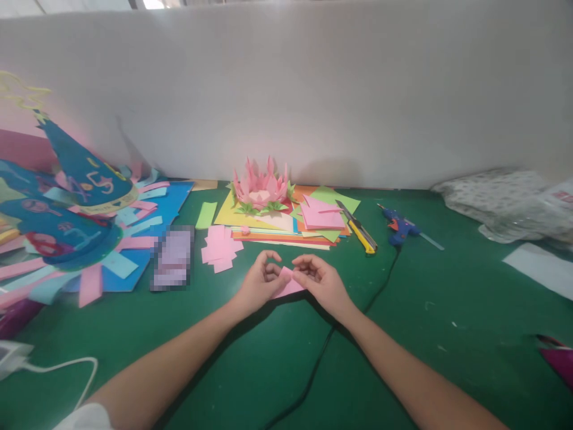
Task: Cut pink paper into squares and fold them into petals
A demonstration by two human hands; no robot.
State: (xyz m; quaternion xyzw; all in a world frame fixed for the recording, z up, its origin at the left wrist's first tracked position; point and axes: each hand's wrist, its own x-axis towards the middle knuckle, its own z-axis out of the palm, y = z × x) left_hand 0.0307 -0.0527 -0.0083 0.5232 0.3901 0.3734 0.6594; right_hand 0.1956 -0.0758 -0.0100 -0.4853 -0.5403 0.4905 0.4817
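Between my two hands is a small piece of pink paper (289, 288), pinched near its upper edge and held just above the green table. My left hand (263, 279) grips its left side with thumb and fingers. On the other side, my right hand (323, 280) pinches the paper close to the left thumb. Fingers partly cover the paper, so its folds cannot be made out. Behind the hands stands a pink paper flower (262, 188) with green leaves. Loose pink paper pieces (220, 248) lie to the left of my left hand.
Coloured paper sheets (286, 237) are stacked under the flower. A yellow utility knife (360, 232) and a blue glue gun (398, 226) lie to the right, the gun's black cord (326, 346) running towards me. Blue decorated paper hats (85, 173) stand left, near a pixelated object (173, 257).
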